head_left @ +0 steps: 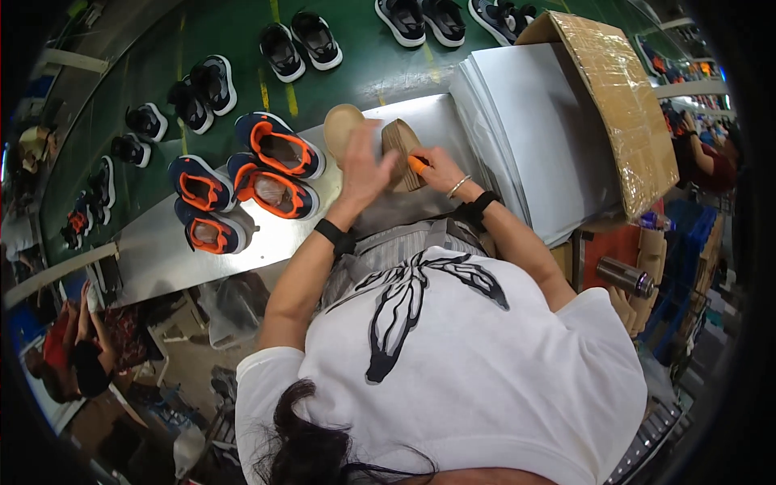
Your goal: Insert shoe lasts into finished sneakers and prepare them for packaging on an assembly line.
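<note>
From my remote seat: left hand [365,166] spread on a tan cardboard insole stack [402,149] at the steel bench [162,250], right hand [436,168] gripping an orange marker [416,164]; four navy-orange sneakers [275,145] wait untouched.

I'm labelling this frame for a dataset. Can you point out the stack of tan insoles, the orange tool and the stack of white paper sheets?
stack of tan insoles [398,145]: head view, on the stack's side edge.
orange tool [416,165]: head view, on its exposed tip.
stack of white paper sheets [550,137]: head view, on the top sheet.
</note>
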Available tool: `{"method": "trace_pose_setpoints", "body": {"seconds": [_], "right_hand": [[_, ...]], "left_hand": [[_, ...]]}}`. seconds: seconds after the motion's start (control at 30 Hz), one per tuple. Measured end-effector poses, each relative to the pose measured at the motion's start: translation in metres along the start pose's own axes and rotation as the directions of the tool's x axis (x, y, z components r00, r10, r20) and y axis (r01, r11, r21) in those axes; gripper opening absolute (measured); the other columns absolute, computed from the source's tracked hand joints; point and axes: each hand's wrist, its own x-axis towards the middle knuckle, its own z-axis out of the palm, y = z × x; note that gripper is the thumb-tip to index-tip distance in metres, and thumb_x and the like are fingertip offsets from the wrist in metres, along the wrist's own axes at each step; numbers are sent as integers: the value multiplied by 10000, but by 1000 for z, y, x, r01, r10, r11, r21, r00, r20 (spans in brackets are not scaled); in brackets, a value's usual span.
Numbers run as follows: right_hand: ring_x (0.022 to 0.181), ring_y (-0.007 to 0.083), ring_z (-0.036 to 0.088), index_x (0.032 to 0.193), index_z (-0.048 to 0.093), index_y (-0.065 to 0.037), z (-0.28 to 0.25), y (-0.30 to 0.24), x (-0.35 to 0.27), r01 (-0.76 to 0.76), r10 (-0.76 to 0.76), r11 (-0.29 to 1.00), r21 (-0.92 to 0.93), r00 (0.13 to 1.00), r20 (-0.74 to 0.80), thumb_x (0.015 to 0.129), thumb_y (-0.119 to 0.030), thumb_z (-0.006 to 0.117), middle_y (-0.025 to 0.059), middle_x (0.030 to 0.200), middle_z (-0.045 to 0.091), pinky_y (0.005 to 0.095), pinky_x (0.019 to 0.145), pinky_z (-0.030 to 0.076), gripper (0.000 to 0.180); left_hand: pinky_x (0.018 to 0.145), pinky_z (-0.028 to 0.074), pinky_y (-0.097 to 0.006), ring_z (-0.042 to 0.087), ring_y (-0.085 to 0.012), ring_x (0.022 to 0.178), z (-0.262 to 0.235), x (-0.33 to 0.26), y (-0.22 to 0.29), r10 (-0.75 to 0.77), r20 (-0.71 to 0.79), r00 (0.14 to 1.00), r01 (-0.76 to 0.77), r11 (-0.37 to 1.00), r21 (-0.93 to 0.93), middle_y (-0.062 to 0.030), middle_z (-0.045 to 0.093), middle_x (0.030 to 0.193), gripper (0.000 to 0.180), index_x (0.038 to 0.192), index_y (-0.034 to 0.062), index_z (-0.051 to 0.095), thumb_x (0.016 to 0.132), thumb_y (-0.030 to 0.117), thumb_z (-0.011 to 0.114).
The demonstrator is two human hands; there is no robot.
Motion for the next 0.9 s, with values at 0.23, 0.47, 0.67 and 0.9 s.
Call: {"method": "trace_pose_setpoints", "body": {"seconds": [0.23,0.47,0.67,0.9], "right_hand": [[733,271,604,1022,569,35,-31,-17,14,171,-167,978,-118,985,45,789,-150,645,185,885,628,355,673,485,307],[1141,244,502,1395,189,-36,-33,-46,72,179,-224,791,586,975,6,736,-191,770,152,1300,440,344,913,459,892],[1095,215,538,1320,313,-26,-58,-58,63,161,-228,818,552,972,55,709,-195,793,122,1217,507,330,888,473,795],[1096,242,549,1301,329,-4,-92,-38,34,70,39,764,642,987,-154,681,-247,807,141,1163,544,349,876,480,819]], "left_hand": [[695,491,-350,626,-248,759,-2,-3,-46,-515,-305,801,532,846,-32,-146,650,865,364,1055,-46,553,770,120,707],[700,446,-193,567,-53,773,-14,15,32,-491,-231,840,232,710,-665,-13,648,905,224,1078,-28,618,921,123,565],[669,429,-196,550,-57,719,-16,28,56,-381,-122,917,236,762,-603,-8,643,861,208,1043,-19,640,908,122,569],[655,456,-232,575,-84,728,-42,42,36,-651,-291,702,196,569,-799,-5,642,847,164,978,-8,649,882,116,601]]}}
